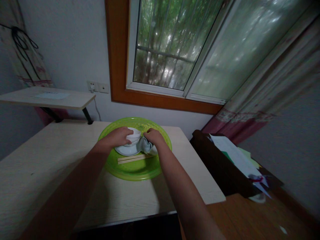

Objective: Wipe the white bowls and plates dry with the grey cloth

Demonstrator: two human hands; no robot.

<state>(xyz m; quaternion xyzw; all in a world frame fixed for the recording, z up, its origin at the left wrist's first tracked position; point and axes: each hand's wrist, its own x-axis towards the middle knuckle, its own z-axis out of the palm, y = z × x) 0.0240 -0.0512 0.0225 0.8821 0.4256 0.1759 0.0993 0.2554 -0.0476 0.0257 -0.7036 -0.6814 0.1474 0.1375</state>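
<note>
Some stacked bowls (135, 135) in the green tray (137, 174) could topple if the left hand (121, 136), curled around them, slips, or the right (153, 136), seemingly pinched shut on the grey cloth (146, 146), drags it against them.

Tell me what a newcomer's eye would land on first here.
The big bright green basin jumps out first, sitting on the pale table below the window. Inside it, the left hand grips white bowls beside a white plate, while the right hand is at a grayish cloth-like item. Light wooden chopsticks lie nearer the viewer.
</note>
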